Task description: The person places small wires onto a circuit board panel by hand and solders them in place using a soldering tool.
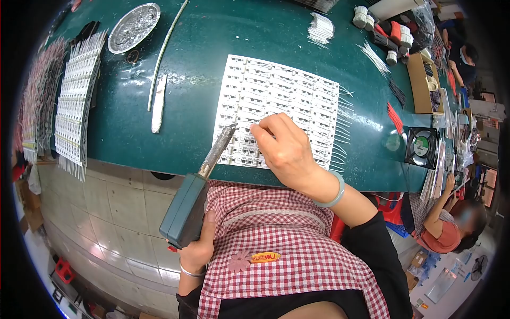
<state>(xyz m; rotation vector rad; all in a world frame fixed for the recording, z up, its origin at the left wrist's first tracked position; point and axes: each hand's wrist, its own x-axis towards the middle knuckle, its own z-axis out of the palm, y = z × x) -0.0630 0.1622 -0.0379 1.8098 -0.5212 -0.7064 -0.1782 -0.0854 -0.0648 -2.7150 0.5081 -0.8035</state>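
My left hand (197, 245) grips a dark green soldering gun (186, 210), its metal tip slanting up over the left part of a white circuit board panel (287, 80). Rows of small dark components cover this panel, and thin white wires stick out from its right edge. Over the panel's lower middle is my right hand (286, 146), with a pale green bangle on the wrist. Its thumb and forefinger are pinched close beside the soldering tip; whatever is between them is too small or hidden to name.
A silvery oval dish (134, 27), a cable (166, 53) and a whitish stick (159, 106) lie left on the green table (191, 127). More wired panels (78, 101) stand at the left edge. Wire bundles (321, 29), a cardboard box (423, 85) and a fan (421, 146) are right, near co-workers.
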